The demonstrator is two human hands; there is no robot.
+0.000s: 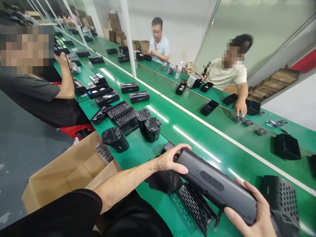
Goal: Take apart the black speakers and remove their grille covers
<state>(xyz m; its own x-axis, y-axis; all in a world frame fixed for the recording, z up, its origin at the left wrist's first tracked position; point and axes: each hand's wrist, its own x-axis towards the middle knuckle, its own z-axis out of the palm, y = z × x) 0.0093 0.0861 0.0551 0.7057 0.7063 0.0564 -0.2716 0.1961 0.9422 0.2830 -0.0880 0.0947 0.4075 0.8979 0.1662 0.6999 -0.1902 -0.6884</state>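
A long black speaker housing point(214, 184) with an oval panel is held tilted above the green bench, gripped at both ends. My left hand point(172, 160) is closed round its far-left end, thumb on the upper face. Around the near-right end wraps my right hand point(256, 210), thumb below and fingers behind. Beneath the housing lies a black perforated grille point(197, 207), beside a crumpled black bag point(164, 180). Another perforated grille piece point(280, 194) stands right of my right hand.
An open cardboard box point(71, 174) sits left of the bench. Upright black housings point(115, 139) and stacked grilles point(123, 116) lie beyond my left arm. A white post point(128, 39) rises from the bench. Across it, a co-worker's hand point(240, 107) touches small round speaker drivers point(248, 122).
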